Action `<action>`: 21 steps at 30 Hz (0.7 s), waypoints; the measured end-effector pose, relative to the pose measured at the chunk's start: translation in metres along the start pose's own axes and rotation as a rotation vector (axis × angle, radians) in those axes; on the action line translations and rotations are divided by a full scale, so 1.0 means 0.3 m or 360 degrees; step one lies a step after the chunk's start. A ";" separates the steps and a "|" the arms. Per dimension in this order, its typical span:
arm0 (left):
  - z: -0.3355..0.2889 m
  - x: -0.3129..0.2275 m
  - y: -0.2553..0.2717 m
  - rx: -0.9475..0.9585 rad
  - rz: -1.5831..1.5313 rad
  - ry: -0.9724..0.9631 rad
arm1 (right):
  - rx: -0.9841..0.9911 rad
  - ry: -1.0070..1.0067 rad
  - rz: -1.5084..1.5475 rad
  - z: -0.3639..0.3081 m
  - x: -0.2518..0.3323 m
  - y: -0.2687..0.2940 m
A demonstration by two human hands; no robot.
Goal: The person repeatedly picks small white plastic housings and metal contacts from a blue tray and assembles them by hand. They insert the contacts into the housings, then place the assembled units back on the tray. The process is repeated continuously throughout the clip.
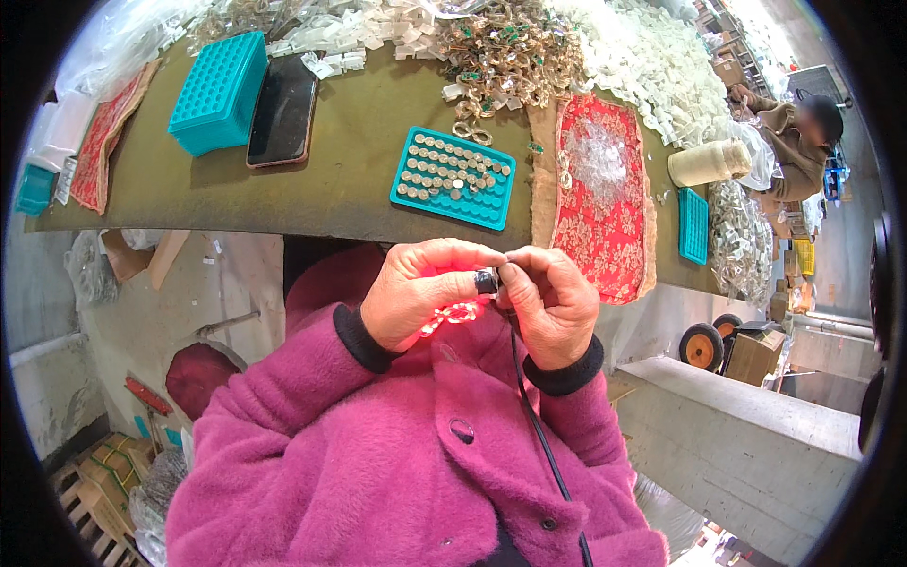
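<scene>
Close in front of my chest, my left hand (pixel 406 295) and my right hand (pixel 553 300) meet at the fingertips. Both are closed in a pinch, and whatever lies between the fingers is too small to name. A small black piece (pixel 486 281) sits at the tip of my left thumb. Below my left hand shows a red-lit, link-like strand (pixel 452 315); I cannot tell what holds it. A black cable (pixel 531 416) runs down my coat from beside my right hand. Just beyond the hands, a teal tray (pixel 496 215) carries rows of small round metallic pieces.
On the green table (pixel 350 198) lie a phone (pixel 282 111), stacked teal trays (pixel 219 93) and a red floral cloth (pixel 619 250). Heaps of gold-coloured rings (pixel 510 57) and clear plastic pieces (pixel 642 71) fill the far side. Another person (pixel 803 142) sits at the right.
</scene>
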State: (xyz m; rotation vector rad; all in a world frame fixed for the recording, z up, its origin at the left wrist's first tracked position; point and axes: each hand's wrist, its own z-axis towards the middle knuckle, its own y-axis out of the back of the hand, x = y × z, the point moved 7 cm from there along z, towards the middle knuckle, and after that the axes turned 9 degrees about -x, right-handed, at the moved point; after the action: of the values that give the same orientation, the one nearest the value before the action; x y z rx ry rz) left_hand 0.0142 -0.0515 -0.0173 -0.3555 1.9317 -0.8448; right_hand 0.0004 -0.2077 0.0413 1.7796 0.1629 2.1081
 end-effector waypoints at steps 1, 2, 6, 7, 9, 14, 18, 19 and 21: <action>-0.003 0.016 -0.004 0.0058 -0.0209 0.0181 | -0.0043 0.0133 -0.0051 0.005 0.017 0.003; -0.002 0.020 -0.007 0.0070 -0.0232 0.0180 | -0.0086 0.0265 -0.0102 0.008 0.034 0.008; 0.001 0.031 0.009 0.0060 -0.0359 0.0224 | -0.0085 0.0585 -0.0191 -0.005 0.077 0.004; 0.000 0.034 0.009 0.0099 -0.0419 0.0253 | -0.0077 0.0451 -0.0099 -0.007 0.063 0.005; 0.008 0.040 0.031 0.0052 -0.0375 0.0259 | -0.0065 0.0125 0.0286 -0.020 0.033 0.003; 0.023 0.049 0.045 0.0116 -0.0421 0.0239 | -0.0111 -0.0369 0.0655 -0.046 -0.019 -0.004; 0.025 0.053 0.041 0.0170 -0.0414 0.0225 | -0.0038 -0.0194 0.0563 -0.032 -0.014 -0.019; 0.027 0.052 0.046 0.0129 -0.0389 0.0201 | -0.0017 -0.0123 0.0521 -0.030 -0.011 -0.023; 0.028 0.055 0.046 0.0097 -0.0424 0.0218 | -0.0027 -0.0142 0.0439 -0.031 -0.025 -0.023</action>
State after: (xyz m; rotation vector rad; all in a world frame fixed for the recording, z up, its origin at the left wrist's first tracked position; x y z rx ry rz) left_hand 0.0148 -0.0542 -0.0402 -0.5387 2.0067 -1.1244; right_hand -0.0061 -0.2026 0.0304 1.9782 -0.1315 2.1976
